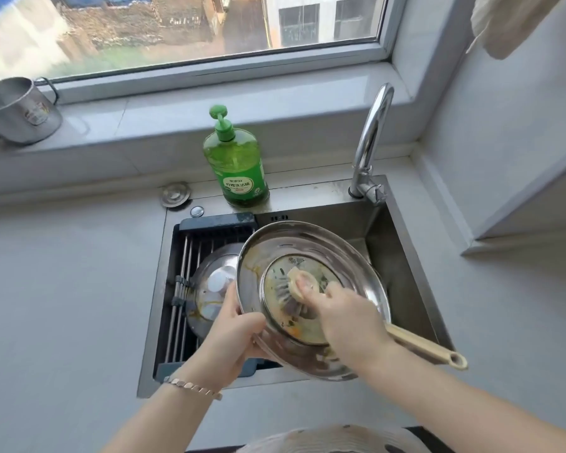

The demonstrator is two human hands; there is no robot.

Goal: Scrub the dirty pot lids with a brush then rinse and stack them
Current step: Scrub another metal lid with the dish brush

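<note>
Over the sink (406, 256), the large pot lid (307, 243) tilts, underside facing the person; a second lid (214, 289) lies at the sink's left edge. The left hand (232, 338) grips the held lid's near-left rim; the right hand (347, 318) clasps the brush (422, 346), bristles on its centre, handle pointing near-right.

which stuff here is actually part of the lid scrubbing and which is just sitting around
Job: held lid, brush, second dirty lid in sink, tap, soap bottle.
Lying about: metal mug on sill, sink plug, hanging cloth.
</note>
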